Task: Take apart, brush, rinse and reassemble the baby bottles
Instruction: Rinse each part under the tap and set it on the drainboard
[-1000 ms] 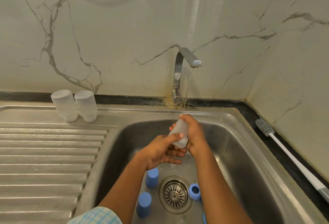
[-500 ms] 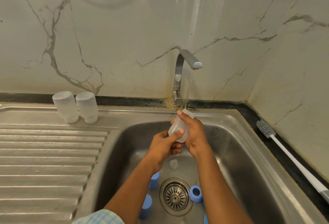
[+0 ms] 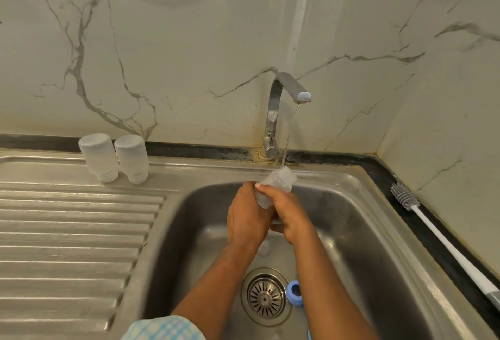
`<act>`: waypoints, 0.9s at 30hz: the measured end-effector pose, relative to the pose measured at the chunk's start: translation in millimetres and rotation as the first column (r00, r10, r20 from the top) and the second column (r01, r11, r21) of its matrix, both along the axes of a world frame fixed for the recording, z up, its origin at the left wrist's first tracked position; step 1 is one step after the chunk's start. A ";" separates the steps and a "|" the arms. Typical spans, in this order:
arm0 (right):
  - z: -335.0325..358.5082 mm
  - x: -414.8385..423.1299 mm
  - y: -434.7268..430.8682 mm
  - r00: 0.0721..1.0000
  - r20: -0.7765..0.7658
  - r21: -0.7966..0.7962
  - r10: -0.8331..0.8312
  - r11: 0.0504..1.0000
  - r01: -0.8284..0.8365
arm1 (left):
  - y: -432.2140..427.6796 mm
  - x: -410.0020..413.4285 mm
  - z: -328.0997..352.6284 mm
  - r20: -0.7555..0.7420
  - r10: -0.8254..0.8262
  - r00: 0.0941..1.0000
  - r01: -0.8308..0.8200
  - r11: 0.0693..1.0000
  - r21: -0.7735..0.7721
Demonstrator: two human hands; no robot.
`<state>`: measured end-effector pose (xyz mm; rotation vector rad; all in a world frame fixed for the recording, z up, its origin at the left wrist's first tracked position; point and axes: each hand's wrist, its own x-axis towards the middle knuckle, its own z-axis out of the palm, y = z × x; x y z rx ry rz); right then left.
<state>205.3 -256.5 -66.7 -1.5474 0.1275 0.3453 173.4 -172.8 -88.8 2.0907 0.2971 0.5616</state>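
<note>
Both hands are curled round one clear bottle body [image 3: 278, 180], the left hand [image 3: 247, 218] low and the right hand [image 3: 290, 214] at its middle, its upper end under the thin tap stream [image 3: 289, 136]. Wet plastic could slip and drop onto the blue collar [image 3: 295, 291] below the right wrist, or tilt and spray water out of the basin
</note>
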 end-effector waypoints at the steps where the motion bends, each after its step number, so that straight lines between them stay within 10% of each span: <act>1: -0.9 1.1 -0.9 1.000 -0.009 -0.001 -0.009 1.000 0.009 | 1.1 1.0 -0.5 0.001 -0.037 0.999 0.037 0.999 0.029; 4: -1.9 7.9 -3.3 0.997 0.042 0.054 -0.066 0.997 0.063 | 9.4 6.5 -2.1 -0.068 -0.233 0.970 0.213 0.952 -0.219; 7: -3.1 13.7 -5.8 0.994 0.107 0.102 -0.012 0.995 0.001 | 15.8 0.7 -0.8 -0.080 -0.502 0.861 0.257 0.565 -0.784; 12: 0.2 10.3 -6.2 0.978 0.206 0.015 0.044 0.999 -0.048 | 24.3 -3.1 4.5 -0.043 -0.586 0.809 0.216 0.365 -0.906; 16: 2.8 -0.2 -9.7 0.991 0.119 -0.158 0.053 0.987 -0.034 | 25.1 -6.0 4.2 -0.147 -0.596 0.789 0.167 0.439 -0.883; 22: 13.7 -32.7 -34.5 0.960 -0.267 -0.506 0.081 0.836 -0.211 | 29.3 -19.0 5.8 -0.467 -0.449 0.762 0.201 0.849 -0.489; 27: 8.7 -45.7 -47.8 0.985 0.144 -0.802 0.094 0.594 0.060 | 32.4 -26.8 12.3 -0.405 -0.237 0.883 0.290 0.954 0.072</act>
